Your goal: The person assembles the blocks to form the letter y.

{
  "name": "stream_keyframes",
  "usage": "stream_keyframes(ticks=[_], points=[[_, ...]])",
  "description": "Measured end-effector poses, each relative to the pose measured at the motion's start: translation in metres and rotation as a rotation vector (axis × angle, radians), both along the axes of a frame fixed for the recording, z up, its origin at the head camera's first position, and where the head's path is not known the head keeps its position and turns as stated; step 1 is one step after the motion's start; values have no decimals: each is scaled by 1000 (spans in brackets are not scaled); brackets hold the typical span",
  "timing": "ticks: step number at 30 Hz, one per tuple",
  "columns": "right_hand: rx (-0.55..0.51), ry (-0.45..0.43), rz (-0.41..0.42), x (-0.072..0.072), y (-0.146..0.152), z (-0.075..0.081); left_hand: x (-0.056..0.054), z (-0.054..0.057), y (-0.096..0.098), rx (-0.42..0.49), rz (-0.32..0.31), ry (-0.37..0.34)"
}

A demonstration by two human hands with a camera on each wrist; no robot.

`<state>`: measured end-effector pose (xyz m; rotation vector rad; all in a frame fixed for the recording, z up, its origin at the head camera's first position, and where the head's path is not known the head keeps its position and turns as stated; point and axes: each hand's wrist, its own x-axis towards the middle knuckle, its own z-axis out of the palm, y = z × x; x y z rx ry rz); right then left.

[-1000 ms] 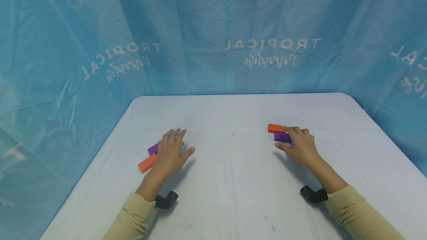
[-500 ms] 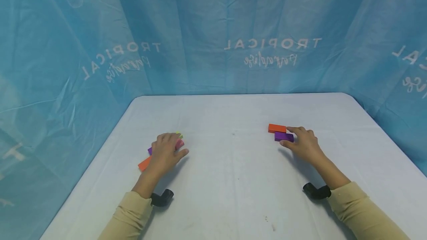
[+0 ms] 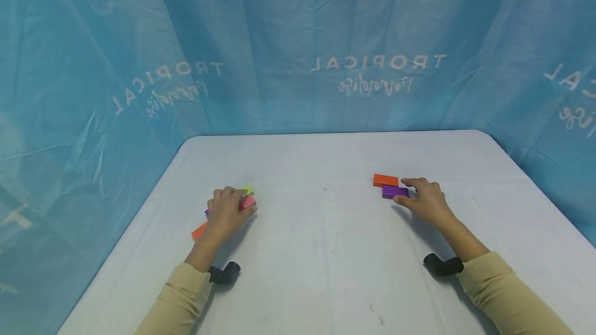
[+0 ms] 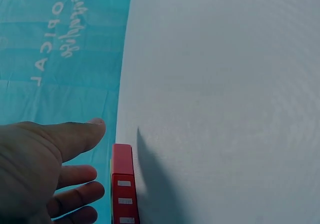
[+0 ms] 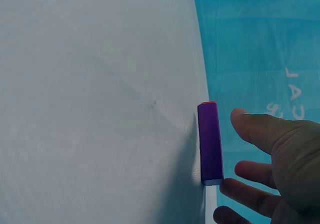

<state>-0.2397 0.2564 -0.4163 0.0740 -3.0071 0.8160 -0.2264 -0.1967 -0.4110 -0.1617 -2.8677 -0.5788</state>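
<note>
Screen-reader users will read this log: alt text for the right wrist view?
A person's bare right-hand grip, thumb and fingers apart, is beside a long purple rectangular block; whether a fingertip touches it is unclear. An orange sliver shows at the block's upper end. A white table surface fills the left, a white-lettered blue sheet the right.

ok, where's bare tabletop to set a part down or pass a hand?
Widest: the white table between the left hand and right hand. Also the far strip along the blue curtain. Crowded: around the left hand, with a green block, pink block, purple block and orange block; and just by the right hand, with another purple block and another orange block.
</note>
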Motion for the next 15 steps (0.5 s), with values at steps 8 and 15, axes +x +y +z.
stream_keyframes(ticks=[8,15], points=[[-15,-12,-3,-4,4,-5,-3,-2,-2,64,27,-36],[-31,-19,-2,-5,5,-4,-8,-5,-5,92,43,-43]])
